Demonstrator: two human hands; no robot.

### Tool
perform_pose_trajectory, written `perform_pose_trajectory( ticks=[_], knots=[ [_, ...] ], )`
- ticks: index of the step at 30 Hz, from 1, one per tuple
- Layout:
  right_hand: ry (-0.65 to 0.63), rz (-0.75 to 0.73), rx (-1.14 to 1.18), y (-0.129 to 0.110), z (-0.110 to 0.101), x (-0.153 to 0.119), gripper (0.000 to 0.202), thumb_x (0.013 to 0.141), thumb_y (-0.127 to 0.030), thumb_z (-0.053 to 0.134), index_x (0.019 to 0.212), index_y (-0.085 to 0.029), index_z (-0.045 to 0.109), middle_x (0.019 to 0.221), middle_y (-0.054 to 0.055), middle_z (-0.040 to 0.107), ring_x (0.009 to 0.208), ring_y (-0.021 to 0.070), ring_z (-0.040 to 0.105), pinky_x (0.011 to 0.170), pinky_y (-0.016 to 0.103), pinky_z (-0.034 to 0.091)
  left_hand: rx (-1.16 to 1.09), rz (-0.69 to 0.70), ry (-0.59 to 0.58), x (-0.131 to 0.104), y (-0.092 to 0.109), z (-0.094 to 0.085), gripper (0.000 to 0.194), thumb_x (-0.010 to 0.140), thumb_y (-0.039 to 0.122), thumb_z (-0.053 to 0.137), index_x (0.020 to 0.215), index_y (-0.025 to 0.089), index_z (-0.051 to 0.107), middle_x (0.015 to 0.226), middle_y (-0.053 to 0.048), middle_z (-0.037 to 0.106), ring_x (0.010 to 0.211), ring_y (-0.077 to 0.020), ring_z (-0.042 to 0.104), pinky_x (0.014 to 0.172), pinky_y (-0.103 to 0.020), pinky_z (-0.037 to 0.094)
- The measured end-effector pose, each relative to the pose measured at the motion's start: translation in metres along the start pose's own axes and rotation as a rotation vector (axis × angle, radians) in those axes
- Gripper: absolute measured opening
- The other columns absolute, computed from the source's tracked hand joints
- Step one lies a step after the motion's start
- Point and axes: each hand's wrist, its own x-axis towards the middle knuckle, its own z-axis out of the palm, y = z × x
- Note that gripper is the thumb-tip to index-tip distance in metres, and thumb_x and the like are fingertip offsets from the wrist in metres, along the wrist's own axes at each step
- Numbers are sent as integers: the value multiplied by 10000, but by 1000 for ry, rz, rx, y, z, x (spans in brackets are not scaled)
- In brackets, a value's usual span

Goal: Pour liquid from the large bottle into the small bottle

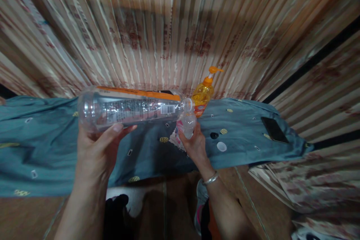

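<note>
A large clear bottle point(129, 107) with an orange-edged label lies sideways in the air, its base to the left. My left hand point(102, 142) holds it from below near the base, fingers wrapped round it. Its mouth meets the top of a small clear bottle point(188, 122), which my right hand point(195, 140) grips. A pale crumpled piece point(176, 140) shows beside the small bottle. Just behind stands a yellow pump bottle point(201, 97) with an orange pump head. Whether liquid passes between the two bottles is too unclear to tell.
A blue-green patterned cloth point(146, 157) covers the narrow table. To the right of my right hand lie a black cap point(214, 135) and a white cap point(221, 146). A dark phone point(274, 129) rests at the right end. A striped curtain point(157, 45) hangs behind.
</note>
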Motion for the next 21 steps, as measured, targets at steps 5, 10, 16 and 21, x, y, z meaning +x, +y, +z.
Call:
perform_pose_trajectory(
  ticks=[5,10,16,21],
  knots=[
    [-10,9,-23,0,0,-1,562,796,-348,702,1286,-154,505,1060,119,731,927,276,733,783,355,589,-8,-7,-30,1,0,-1,400,431,140,853,766,240,659,806,48,625,741,-160,629,598,-333,654],
    [-13,24,-19,0,0,0,576,794,-348,699,1298,-152,500,1097,127,724,985,283,721,834,372,582,-7,-27,-19,2,0,1,503,408,149,874,856,265,677,830,54,630,746,-149,613,605,-327,652],
    [-33,34,-5,-1,-1,1,570,804,-381,681,1298,-164,498,1084,112,725,973,274,719,841,381,578,-5,-26,-28,2,1,-1,592,414,164,890,946,325,686,853,64,631,774,-149,604,621,-343,655],
    [-44,40,16,-2,-2,0,563,804,-371,680,1295,-159,503,1084,112,724,982,264,715,851,364,574,2,-43,-35,2,2,-1,549,426,171,890,917,319,694,905,56,646,810,-160,610,630,-340,655]
  ],
)
